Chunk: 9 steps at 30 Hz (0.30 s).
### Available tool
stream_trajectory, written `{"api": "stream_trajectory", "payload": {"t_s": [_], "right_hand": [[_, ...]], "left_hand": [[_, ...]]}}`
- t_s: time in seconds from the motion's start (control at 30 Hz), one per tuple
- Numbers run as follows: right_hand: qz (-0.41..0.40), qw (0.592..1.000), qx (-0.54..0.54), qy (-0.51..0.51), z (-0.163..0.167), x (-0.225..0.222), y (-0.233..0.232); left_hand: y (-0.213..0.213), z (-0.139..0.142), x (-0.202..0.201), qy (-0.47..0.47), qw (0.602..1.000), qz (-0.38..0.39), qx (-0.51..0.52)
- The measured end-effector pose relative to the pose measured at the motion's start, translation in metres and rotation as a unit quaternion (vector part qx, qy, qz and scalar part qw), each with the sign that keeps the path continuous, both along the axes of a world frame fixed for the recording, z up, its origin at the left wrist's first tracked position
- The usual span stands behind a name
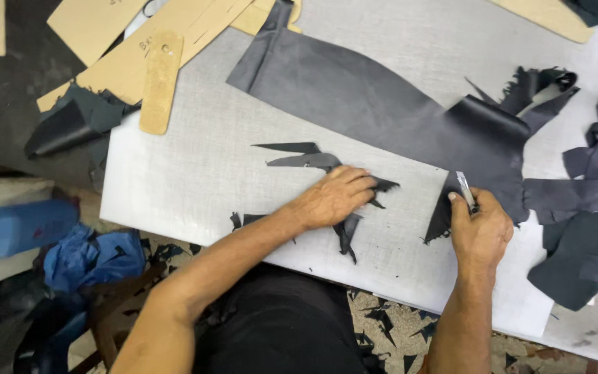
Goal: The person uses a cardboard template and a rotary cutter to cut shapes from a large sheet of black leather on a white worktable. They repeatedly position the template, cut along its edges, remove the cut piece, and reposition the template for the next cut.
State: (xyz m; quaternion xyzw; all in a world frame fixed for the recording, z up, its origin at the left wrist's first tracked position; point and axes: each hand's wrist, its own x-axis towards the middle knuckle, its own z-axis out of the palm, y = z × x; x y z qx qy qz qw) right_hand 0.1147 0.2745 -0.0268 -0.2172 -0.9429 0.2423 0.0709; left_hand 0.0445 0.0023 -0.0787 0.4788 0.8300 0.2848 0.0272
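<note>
Head view, looking straight down. White, scored cutting board [195, 173] lies across the counter [22, 97].

Left hand [331, 197] lies palm down on the board, fingers together and nearly flat, pinning small, jagged, dark leather offcuts [313, 161]; it presses rather than grips, nothing enclosed.

Right hand [480, 225] is closed in a fist round a slim knife with a pale metal blade [465, 185], thumb along the handle. Blade tip sits at the lower edge of the long dark grey leather strip [375, 97], which runs diagonally from upper centre down to the right. A triangular flap [441, 215] hangs just left of the fist, touching it.

Handling, as a judgement: the leather looks thin, limp and light, with a slight sheen, so likely to slide and curl on the smooth board. Best held flat under a spread palm close to the cut line, not pinched at an edge. Offcuts are flimsy and probably lift easily.

Surroundings: tan cardboard pattern pieces [195, 21] at top left, heap of dark scraps [590, 235] at right, blue plastic bottle [15, 225] and blue crumpled cloth [95, 256] lower left, more trimmings on the floor [389, 325].
</note>
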Motion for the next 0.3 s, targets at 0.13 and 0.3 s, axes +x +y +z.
{"api": "stream_trajectory", "payload": {"t_s": [0.13, 0.3], "right_hand": [[0.043, 0.997, 0.005, -0.059, -0.009, 0.011, -0.026], [0.023, 0.997, 0.018, -0.074, -0.019, 0.005, -0.054]], "left_hand": [[-0.105, -0.005, -0.003, 0.009, 0.996, 0.055, -0.069], [-0.147, 0.0, 0.032, -0.083, 0.975, 0.11, -0.172]]}}
